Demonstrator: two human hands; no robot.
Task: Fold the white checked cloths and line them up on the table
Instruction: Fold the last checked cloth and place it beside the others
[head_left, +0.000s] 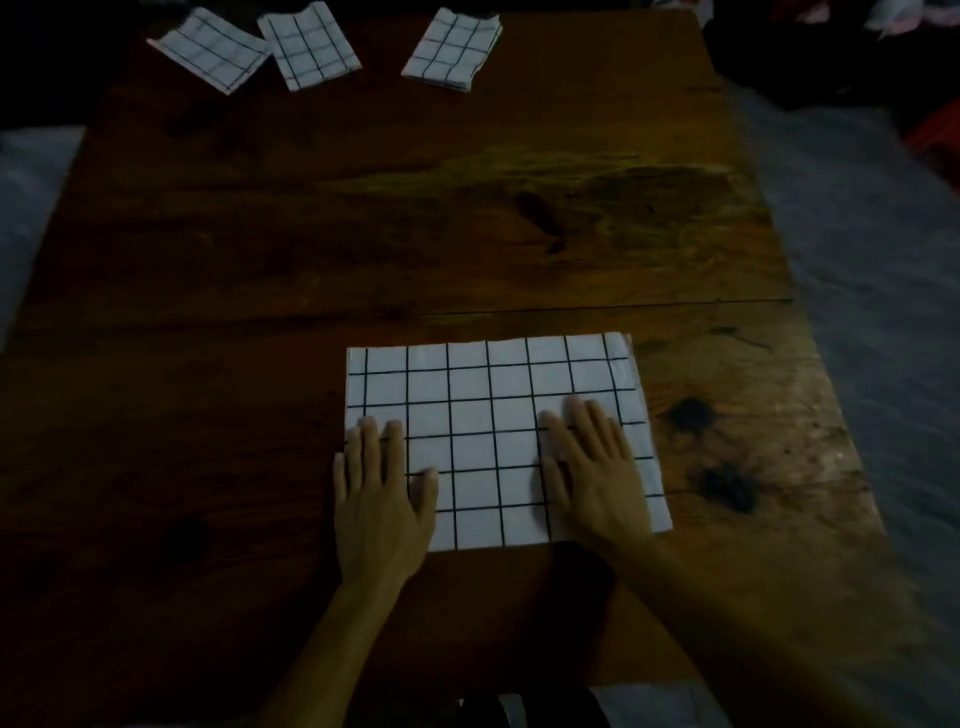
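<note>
A white cloth with black checks (493, 405) lies flat as a wide rectangle near the front of the wooden table (415, 218). My left hand (382, 493) rests palm down on its left edge, fingers apart. Flat on the cloth's right half lies my right hand (592, 467), fingers spread. Neither hand grips anything. Three smaller folded checked cloths lie along the far edge: one at far left (210, 49), one beside it (309, 44), one further right (454, 49).
The table's left and right edges drop to a grey floor (857, 260). Dark knots mark the wood right of the cloth (691, 415). Coloured fabric lies at the far right corner of the view (904, 21).
</note>
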